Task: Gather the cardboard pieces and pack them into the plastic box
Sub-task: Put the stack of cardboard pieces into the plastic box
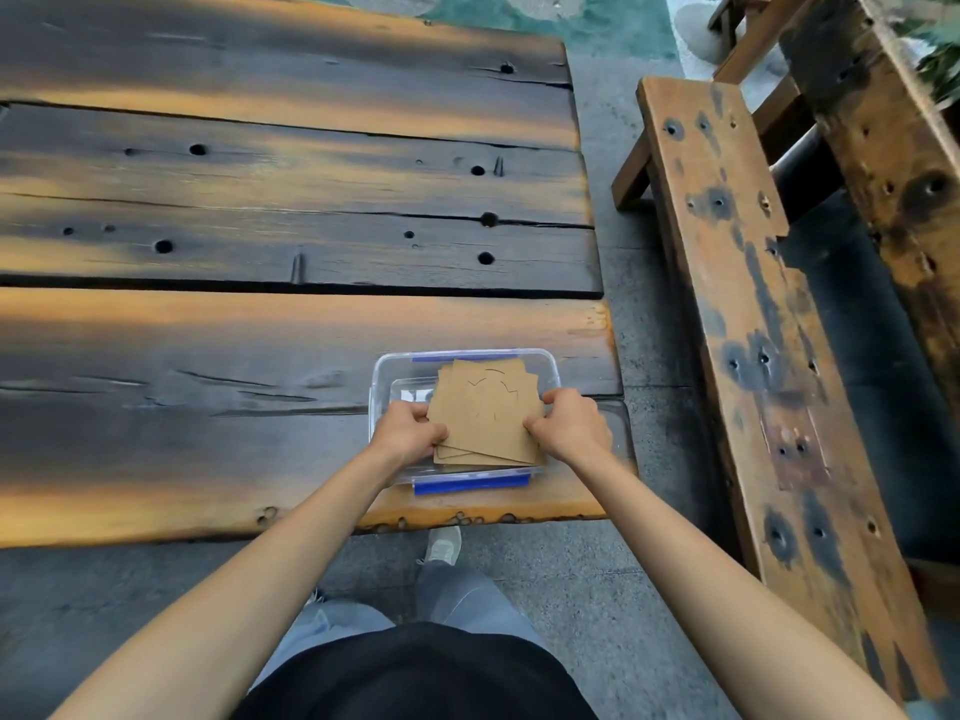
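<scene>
A clear plastic box (384,371) with blue clasps stands near the table's front right corner. Over and partly inside it lies a loose stack of brown cardboard pieces (485,407), fanned at slightly different angles, the top one marked with thin cut lines. My left hand (410,433) grips the stack's left edge and my right hand (569,426) grips its right edge. The stack's near end sticks out over the box's front rim. The box's inside under the cardboard is mostly hidden.
The box rests on a dark, weathered plank table (260,330) whose front edge (311,522) runs just below it. A wooden bench (753,330) stands to the right across a paved gap. My legs and a shoe (442,545) show below the table edge.
</scene>
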Available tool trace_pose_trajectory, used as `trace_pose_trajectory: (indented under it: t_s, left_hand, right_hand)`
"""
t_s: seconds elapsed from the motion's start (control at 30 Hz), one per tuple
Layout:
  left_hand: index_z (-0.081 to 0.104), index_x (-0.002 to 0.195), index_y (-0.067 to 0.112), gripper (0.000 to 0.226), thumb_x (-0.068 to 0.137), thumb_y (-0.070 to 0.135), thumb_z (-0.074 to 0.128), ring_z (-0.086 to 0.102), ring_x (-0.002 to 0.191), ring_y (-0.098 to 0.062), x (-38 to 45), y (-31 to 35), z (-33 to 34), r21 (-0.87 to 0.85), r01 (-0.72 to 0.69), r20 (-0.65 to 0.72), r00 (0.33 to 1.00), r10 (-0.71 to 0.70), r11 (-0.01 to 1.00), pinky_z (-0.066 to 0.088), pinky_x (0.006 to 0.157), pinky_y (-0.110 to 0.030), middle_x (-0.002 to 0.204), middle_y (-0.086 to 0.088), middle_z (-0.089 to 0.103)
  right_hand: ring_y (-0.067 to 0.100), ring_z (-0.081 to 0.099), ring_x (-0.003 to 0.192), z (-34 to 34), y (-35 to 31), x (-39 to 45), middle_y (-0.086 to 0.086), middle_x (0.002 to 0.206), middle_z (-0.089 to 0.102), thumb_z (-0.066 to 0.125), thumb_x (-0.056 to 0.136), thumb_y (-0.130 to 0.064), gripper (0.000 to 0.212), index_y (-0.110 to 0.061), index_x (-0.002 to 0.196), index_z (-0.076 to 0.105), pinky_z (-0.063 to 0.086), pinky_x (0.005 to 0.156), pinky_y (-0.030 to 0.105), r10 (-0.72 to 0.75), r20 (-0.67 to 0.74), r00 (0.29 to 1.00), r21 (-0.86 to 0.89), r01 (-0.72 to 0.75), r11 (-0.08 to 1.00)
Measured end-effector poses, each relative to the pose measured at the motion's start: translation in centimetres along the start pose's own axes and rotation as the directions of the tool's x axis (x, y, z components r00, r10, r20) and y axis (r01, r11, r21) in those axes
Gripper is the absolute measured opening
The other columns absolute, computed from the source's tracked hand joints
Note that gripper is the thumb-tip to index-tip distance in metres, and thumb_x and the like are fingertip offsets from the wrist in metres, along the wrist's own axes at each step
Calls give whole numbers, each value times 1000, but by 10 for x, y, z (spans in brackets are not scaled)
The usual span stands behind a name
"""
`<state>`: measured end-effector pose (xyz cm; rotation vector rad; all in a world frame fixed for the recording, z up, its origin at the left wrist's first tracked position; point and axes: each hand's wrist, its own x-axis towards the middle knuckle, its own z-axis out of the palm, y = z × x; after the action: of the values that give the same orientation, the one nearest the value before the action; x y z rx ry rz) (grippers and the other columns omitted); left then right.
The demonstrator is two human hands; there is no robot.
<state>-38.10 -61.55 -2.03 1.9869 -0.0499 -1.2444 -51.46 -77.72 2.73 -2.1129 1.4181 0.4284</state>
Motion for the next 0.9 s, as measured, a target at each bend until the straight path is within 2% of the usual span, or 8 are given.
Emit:
trace_pose_trajectory:
  t_s: [0.17,0.3,0.37,0.5,0.6,0.7,0.8,0.9]
  left_hand:
    - [73,118,9,31,88,2,68,72,102,-25,-3,-2,7,107,-60,-15,998,62,992,60,94,-44,110,-8,78]
    - [73,116,12,29,88,7,69,68,95,-19,-6,0,12,238,-116,-31,991,127,964,55,73,-24,110,-6,77]
    - [71,116,9,28,89,8,69,67,96,-21,-5,1,14,286,-134,-10,990,142,949,51,72,-22,112,-9,75]
    - [72,99,2,17,87,14,70,67,91,-26,-5,2,7,377,-129,10,991,136,917,55,73,-32,99,-12,75]
    - [60,79,6,19,87,21,69,61,83,-30,-13,4,-3,464,-137,-21,986,166,875,50,69,-35,79,-8,62]
    - [66,105,3,27,90,25,62,64,100,-33,-26,2,-18,521,-258,-81,934,348,814,54,84,-43,106,-14,68]
    - [59,138,12,47,95,31,58,61,113,-28,-44,-2,-37,536,-341,-160,857,489,772,52,96,-46,126,-10,62]
    - [59,138,15,48,94,35,57,54,122,-25,-64,-15,-65,595,-348,-292,746,598,725,53,93,-49,131,-7,59]
  right_hand:
    - [35,63,101,7,-1,1,10,109,67,55,93,-22,17,-16,108,63,44,71,36,-74,-15,997,-172,70,983]
    - [39,65,102,12,-2,0,14,108,68,52,94,-15,17,-8,107,61,49,75,39,-152,-14,988,-273,143,951]
    - [40,65,103,12,-2,-1,15,109,68,52,94,-14,20,-6,110,61,49,75,39,-183,-11,983,-312,170,935]
    - [41,66,97,8,-6,-3,15,101,68,51,95,-15,10,-8,98,58,42,67,37,-277,-20,961,-383,249,890]
    - [39,66,87,0,-14,-2,11,86,64,48,95,-19,13,-12,85,48,39,62,34,-357,-44,933,-413,308,857]
    - [38,67,84,-4,-31,-2,7,80,57,47,97,-30,23,-12,87,55,39,59,34,-480,-53,876,-429,414,803]
    - [32,63,104,-3,-51,-5,8,107,68,46,99,-42,37,-14,115,65,50,70,39,-606,-63,793,-419,530,737]
    - [29,54,120,9,-77,-14,7,135,62,46,98,-51,49,-20,134,58,50,90,42,-717,-45,695,-411,641,648]
